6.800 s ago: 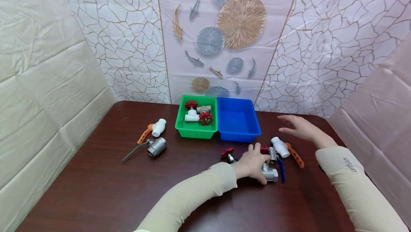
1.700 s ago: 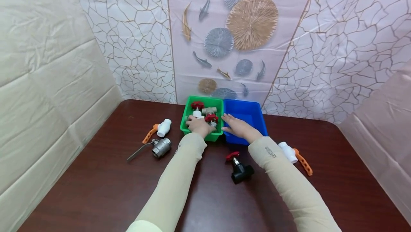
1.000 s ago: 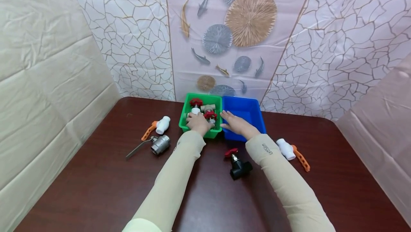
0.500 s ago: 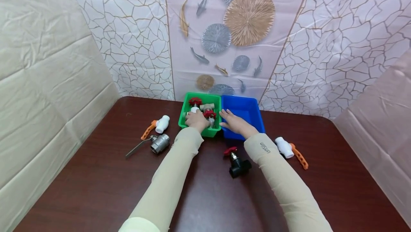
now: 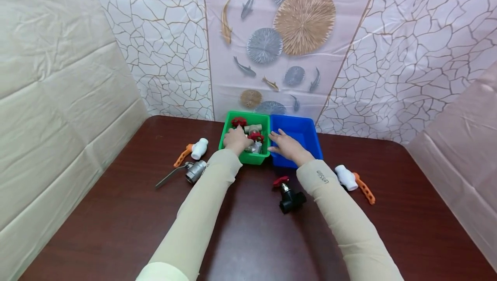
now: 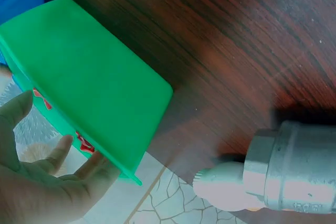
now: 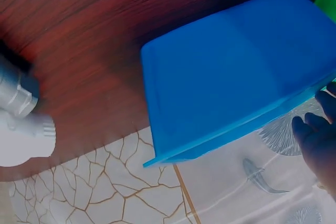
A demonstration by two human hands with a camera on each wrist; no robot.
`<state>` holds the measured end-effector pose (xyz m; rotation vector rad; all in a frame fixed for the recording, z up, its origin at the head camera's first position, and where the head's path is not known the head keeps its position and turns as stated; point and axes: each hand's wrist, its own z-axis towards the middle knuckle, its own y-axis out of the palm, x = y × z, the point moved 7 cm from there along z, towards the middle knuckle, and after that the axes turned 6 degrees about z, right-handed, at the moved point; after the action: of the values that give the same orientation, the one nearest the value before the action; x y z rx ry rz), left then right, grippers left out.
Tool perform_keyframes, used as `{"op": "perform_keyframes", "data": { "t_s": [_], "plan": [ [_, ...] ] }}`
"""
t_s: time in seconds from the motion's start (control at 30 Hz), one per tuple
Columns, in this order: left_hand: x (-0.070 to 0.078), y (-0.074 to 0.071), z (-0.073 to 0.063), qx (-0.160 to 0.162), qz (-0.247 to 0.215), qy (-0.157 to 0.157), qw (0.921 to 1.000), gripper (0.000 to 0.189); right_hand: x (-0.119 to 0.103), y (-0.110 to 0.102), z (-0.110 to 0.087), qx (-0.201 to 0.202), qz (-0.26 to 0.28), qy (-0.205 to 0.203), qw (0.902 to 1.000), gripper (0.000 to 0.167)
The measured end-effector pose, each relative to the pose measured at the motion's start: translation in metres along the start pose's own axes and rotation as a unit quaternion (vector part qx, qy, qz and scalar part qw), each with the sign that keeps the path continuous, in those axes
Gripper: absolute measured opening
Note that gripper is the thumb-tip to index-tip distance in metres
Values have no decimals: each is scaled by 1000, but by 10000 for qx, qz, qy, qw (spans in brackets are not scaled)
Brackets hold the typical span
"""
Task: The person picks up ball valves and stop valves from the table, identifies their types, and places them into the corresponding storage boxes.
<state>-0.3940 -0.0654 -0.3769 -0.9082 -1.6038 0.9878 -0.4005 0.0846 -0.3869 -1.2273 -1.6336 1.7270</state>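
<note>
My left hand (image 5: 237, 140) hovers over the left part of the green bin (image 5: 254, 159), its fingers spread and gently bent, with nothing visibly held. Inside that bin are a red-wheeled valve (image 5: 238, 121), a beige valve (image 5: 253, 128) with a red wheel, and a silver valve (image 5: 254, 147). The hand covers part of the contents. My right hand (image 5: 287, 146) is stretched out over the near left side of the blue bin (image 5: 299, 133), fingers straight and holding nothing. In the right wrist view its fingertips are near the blue bin's rim; contact is unclear.
A black valve (image 5: 292, 201) with a red wheel lies in front of the bins. On the right is a white ball valve (image 5: 347, 178) with an orange lever, partly behind my sleeve. Another white ball valve (image 5: 199, 149) and a steel lever valve (image 5: 195, 172) lie left.
Earlier, my left hand was at a silver valve on the table's right; a silver valve now lies in the green bin. The left hand has since shifted left there. My right hand moved to the blue bin.
</note>
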Motion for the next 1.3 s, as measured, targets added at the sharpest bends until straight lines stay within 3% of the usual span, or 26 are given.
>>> {"op": "perform_keyframes", "data": {
  "t_s": [0.17, 0.37, 0.63, 0.8, 1.07, 1.3],
  "plan": [
    [1, -3, 2, 186, -447, 204, 9986, 55, 0, -3, -2, 102, -183, -85, 9997, 56],
    [0, -4, 3, 287, -875, 561, 9942, 51, -6, -6, -9, 185, -125, -259, 9994, 53],
    [-18, -13, 4, 85, -1487, 1487, 9776, 45, -16, -8, -19, 203, 353, -433, 9982, 48],
    [-30, -19, 3, 23, -1526, 1698, 9736, 43, -24, -10, -26, 137, 454, -562, 9973, 50],
    [-30, -30, -4, -63, -1518, 2038, 9671, 41, -31, -15, -39, 226, 359, -747, 9963, 48],
    [-35, -35, -8, -46, -1692, 2145, 9620, 40, -36, -17, -56, 427, 971, -1019, 9891, 46]
  ]
}}
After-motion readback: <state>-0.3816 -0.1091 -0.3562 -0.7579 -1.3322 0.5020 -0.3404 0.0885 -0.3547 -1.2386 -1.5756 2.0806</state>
